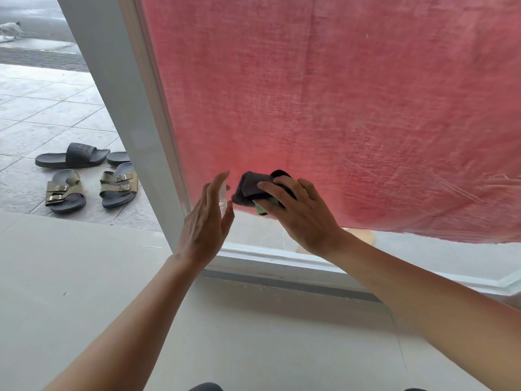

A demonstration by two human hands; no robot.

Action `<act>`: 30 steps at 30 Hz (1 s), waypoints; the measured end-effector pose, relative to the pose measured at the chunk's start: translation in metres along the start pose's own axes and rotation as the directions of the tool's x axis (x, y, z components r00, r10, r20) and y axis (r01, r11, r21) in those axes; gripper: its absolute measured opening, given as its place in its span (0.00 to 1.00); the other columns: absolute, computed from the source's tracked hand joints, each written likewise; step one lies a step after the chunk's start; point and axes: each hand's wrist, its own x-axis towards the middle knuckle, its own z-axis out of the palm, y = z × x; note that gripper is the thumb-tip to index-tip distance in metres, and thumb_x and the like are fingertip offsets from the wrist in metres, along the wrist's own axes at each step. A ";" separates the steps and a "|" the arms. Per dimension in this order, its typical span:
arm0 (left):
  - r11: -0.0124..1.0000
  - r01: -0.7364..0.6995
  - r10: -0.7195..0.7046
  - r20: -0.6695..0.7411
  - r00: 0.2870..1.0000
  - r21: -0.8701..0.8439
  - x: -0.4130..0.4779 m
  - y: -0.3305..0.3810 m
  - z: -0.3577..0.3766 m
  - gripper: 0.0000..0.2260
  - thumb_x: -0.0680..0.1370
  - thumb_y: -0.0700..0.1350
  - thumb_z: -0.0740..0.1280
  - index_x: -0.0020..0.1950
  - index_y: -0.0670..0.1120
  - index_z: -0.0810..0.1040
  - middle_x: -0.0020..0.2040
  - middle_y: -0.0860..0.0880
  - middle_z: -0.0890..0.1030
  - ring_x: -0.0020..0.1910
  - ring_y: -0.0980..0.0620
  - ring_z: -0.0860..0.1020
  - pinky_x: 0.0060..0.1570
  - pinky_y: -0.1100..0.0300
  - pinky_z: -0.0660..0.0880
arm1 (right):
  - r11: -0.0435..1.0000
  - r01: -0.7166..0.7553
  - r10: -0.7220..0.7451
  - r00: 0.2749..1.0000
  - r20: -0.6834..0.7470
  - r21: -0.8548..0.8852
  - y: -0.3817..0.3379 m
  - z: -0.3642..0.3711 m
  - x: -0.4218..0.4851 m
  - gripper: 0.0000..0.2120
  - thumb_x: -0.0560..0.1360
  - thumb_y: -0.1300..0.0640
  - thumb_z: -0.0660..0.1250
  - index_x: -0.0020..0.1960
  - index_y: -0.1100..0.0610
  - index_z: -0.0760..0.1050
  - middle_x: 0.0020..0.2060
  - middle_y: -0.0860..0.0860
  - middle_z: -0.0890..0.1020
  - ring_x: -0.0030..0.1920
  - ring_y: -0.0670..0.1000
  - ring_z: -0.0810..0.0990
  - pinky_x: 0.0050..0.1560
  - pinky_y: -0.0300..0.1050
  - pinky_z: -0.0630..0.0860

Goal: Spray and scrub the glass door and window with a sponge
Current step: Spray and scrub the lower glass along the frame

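The glass pane [324,235] in a white frame [158,153] has a red cloth curtain [324,94] hanging behind it. My right hand [298,213] presses a dark grey sponge pad with a green layer [251,190] flat against the lower left of the glass. My left hand [205,221] is just left of it, fingers stretched upward around a small clear spray bottle [224,197], mostly hidden by the fingers. Streaks and smears show on the glass at the right [451,179].
The white bottom frame rail [282,261] and a dark floor track [296,286] run below the pane. Left of the frame the doorway is open onto paved tiles, where black slides [73,156] and two olive buckled sandals [93,190] lie. A small animal [11,29] walks far outside.
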 end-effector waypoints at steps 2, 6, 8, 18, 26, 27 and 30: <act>1.000 0.001 -0.001 0.005 1.000 0.003 0.003 0.003 -0.001 0.25 0.79 0.41 0.63 0.73 0.49 0.56 0.61 0.42 0.73 0.42 0.44 0.79 0.38 0.50 0.77 | 0.999 -0.050 0.051 0.998 -0.040 0.013 0.014 -0.013 0.003 0.20 0.72 0.66 0.66 0.63 0.54 0.74 0.66 0.54 0.74 0.66 0.58 0.68 0.61 0.52 0.65; 1.000 -0.005 0.005 0.012 1.000 -0.002 0.009 0.008 0.000 0.25 0.79 0.40 0.63 0.73 0.48 0.55 0.59 0.44 0.74 0.36 0.47 0.75 0.35 0.49 0.77 | 0.996 -0.083 0.079 0.987 -0.139 -0.025 0.042 -0.039 0.012 0.17 0.75 0.64 0.63 0.63 0.55 0.75 0.68 0.55 0.73 0.70 0.58 0.67 0.69 0.55 0.63; 1.000 0.008 -0.008 0.009 1.000 -0.009 0.011 0.010 0.002 0.25 0.79 0.40 0.63 0.73 0.49 0.55 0.58 0.44 0.75 0.33 0.51 0.71 0.33 0.49 0.77 | 0.998 -0.055 0.048 0.985 -0.163 -0.037 0.051 -0.045 0.020 0.16 0.76 0.63 0.63 0.63 0.57 0.76 0.70 0.56 0.71 0.72 0.58 0.66 0.71 0.59 0.61; 1.000 -0.019 0.019 -0.007 1.000 -0.014 0.018 0.015 0.006 0.27 0.78 0.38 0.65 0.72 0.48 0.57 0.61 0.41 0.74 0.38 0.44 0.78 0.35 0.51 0.77 | 0.979 0.142 -0.162 0.977 -0.137 -0.143 0.053 -0.014 0.018 0.20 0.81 0.65 0.60 0.72 0.58 0.66 0.73 0.55 0.66 0.74 0.57 0.64 0.73 0.55 0.61; 0.999 -0.047 0.047 -0.017 0.999 0.009 0.018 0.010 0.008 0.25 0.78 0.39 0.65 0.72 0.47 0.57 0.59 0.41 0.74 0.42 0.47 0.78 0.39 0.60 0.71 | 0.951 0.273 -0.253 0.958 0.138 -0.147 0.012 0.027 -0.028 0.25 0.80 0.66 0.46 0.77 0.60 0.54 0.77 0.55 0.55 0.77 0.56 0.54 0.76 0.54 0.53; 0.999 -0.050 0.050 -0.017 0.999 0.011 0.018 0.010 0.008 0.25 0.78 0.39 0.65 0.72 0.46 0.57 0.59 0.42 0.74 0.43 0.47 0.78 0.39 0.61 0.71 | 0.949 0.274 -0.253 0.957 0.141 -0.155 0.011 0.028 -0.030 0.24 0.82 0.66 0.43 0.77 0.60 0.54 0.77 0.55 0.55 0.77 0.56 0.54 0.76 0.54 0.53; 0.999 -0.050 0.050 -0.019 0.999 0.016 0.017 0.009 0.008 0.25 0.78 0.39 0.65 0.72 0.46 0.58 0.59 0.42 0.74 0.42 0.48 0.78 0.39 0.62 0.71 | 0.951 0.266 -0.253 0.962 0.103 -0.155 0.012 0.028 -0.029 0.23 0.81 0.67 0.49 0.76 0.59 0.59 0.76 0.54 0.60 0.75 0.58 0.58 0.75 0.55 0.55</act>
